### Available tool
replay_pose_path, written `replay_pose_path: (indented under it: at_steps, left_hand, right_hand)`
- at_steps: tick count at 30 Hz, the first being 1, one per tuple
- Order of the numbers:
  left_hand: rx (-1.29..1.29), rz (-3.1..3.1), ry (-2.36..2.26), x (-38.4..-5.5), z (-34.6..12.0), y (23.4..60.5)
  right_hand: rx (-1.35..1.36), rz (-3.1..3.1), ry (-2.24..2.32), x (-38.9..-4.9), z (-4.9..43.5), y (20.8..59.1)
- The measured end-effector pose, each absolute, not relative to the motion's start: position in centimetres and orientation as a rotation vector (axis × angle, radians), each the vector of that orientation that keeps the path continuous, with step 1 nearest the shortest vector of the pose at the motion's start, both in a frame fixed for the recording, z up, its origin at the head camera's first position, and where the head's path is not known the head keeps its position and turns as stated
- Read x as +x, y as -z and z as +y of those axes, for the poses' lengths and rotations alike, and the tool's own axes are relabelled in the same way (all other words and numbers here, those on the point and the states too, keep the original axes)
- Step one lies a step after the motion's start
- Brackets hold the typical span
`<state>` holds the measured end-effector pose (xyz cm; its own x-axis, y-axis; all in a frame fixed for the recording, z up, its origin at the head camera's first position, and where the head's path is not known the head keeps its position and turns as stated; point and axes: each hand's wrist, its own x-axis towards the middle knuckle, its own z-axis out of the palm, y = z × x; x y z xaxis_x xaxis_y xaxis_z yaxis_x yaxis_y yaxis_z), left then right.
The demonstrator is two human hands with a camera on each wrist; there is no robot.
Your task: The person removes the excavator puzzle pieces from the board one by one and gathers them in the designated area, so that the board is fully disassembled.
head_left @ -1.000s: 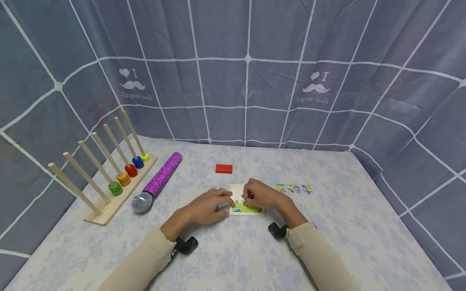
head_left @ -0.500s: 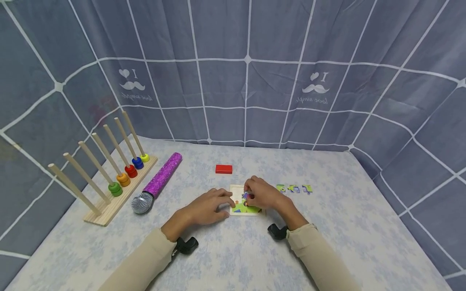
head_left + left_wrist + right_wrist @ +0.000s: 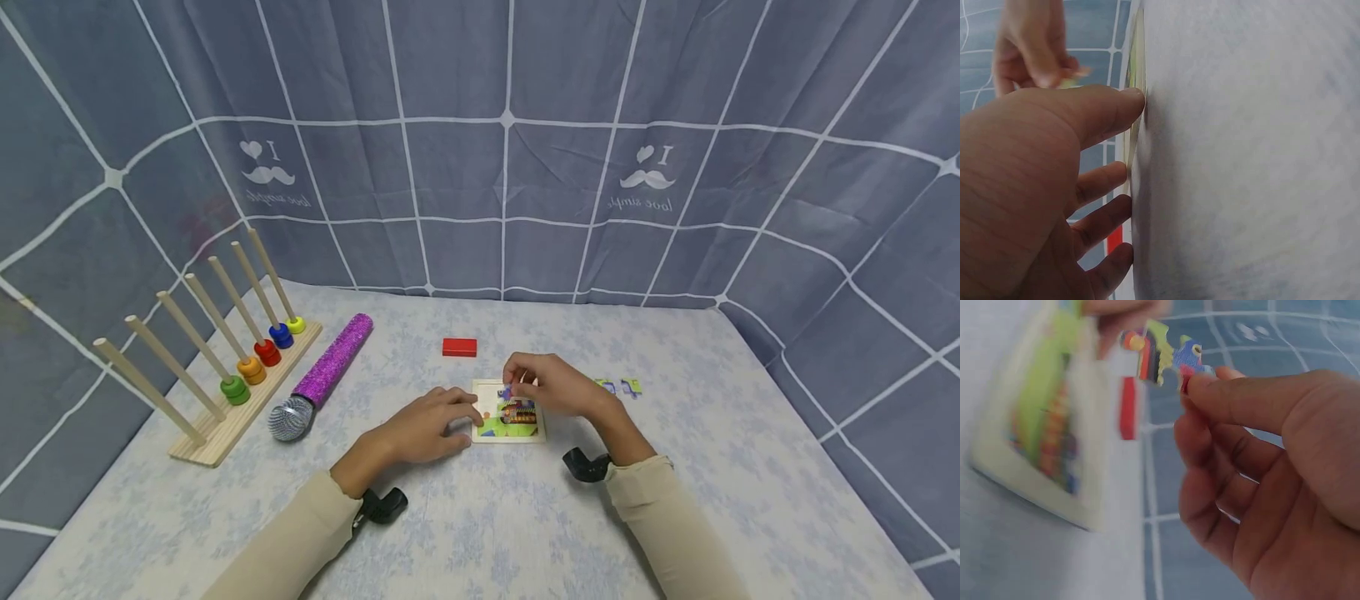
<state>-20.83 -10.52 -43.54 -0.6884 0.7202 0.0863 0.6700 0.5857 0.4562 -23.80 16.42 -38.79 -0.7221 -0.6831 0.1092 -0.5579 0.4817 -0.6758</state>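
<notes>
A small wooden puzzle tray [image 3: 486, 398] lies flat on the table, its lower part filled with a green and multicoloured picture. Between thumb and fingertips, my right hand [image 3: 558, 385] pinches a jigsaw piece [image 3: 1160, 355] coloured blue, yellow-green, red and black, held over the tray's upper part. My left hand [image 3: 427, 425] rests at the tray's left side, fingers loosely bent. In the left wrist view, its thumb and fingertips [image 3: 1132, 100] touch the tray's edge. Two loose jigsaw pieces [image 3: 632, 387] show to the right of my right hand, partly hidden by it.
A red block [image 3: 459, 347] lies behind the tray. To the left are a purple glitter microphone [image 3: 333, 358] and a wooden peg stand [image 3: 217, 437] with coloured rings. A grid-patterned curtain [image 3: 465, 167] hangs behind and beside the table.
My right hand has lifted from the tray and shifted slightly right, uncovering more of the picture. It now hides the nearest loose-piece spot. My left hand has stayed put.
</notes>
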Motion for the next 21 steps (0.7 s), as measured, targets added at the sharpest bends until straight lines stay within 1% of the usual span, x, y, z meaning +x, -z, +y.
replay_pose_path:
  at_steps: [6,12,14,17,21]
  left_hand:
    - [1.169,2.706,-0.697,-20.8,-10.4,43.6]
    - [1.187,2.703,-0.705,-20.9,-10.1,43.8]
    - [1.188,2.710,-0.702,-20.9,-10.0,43.8]
    - [1.170,2.716,-0.702,-20.9,-10.1,43.8]
    - [1.173,2.707,-0.714,-21.0,-10.2,43.8]
  right_hand:
    - [-0.869,2.571,1.250,-23.9,21.0,37.7]
    - [-0.539,2.653,1.146,-23.5,28.2,39.0]
    - [-0.469,2.657,1.119,-23.3,29.9,39.6]
    - [-0.421,2.659,1.134,-23.5,30.9,40.7]
    - [-0.374,2.732,1.056,-23.5,30.6,41.9]
